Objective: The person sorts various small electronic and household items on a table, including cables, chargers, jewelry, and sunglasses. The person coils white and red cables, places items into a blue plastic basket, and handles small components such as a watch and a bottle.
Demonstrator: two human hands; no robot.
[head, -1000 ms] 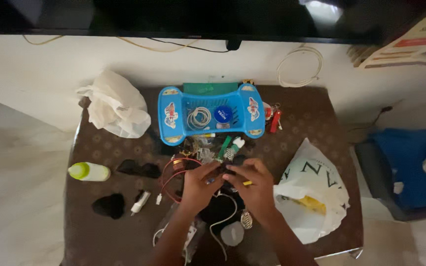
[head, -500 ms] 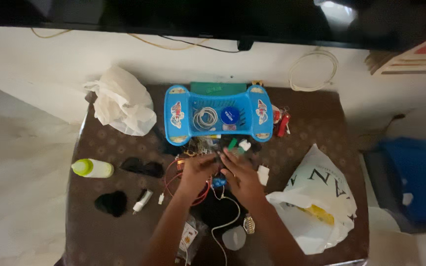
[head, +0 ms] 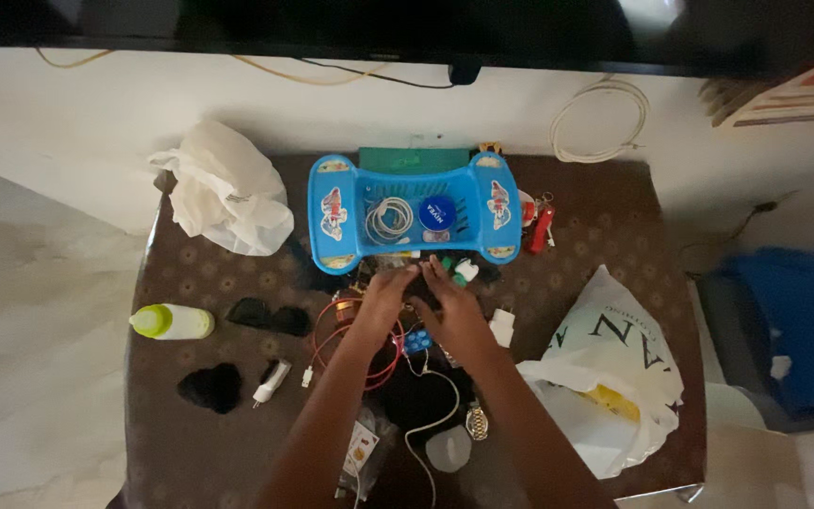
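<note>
With the left hand (head: 383, 300) and right hand (head: 451, 306) together on a small dark item, grip unclear, beside the blue basket (head: 414, 213), the red cable (head: 358, 341) beneath could snag and drag clutter off the bench (head: 614, 212).

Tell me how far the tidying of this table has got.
Done: a coiled white cable and a round blue tin lie in the blue basket. In hand: left hand and right hand meet over the clutter just before it. Left: red cable, white charger, green-capped bottle, wristwatch.
</note>
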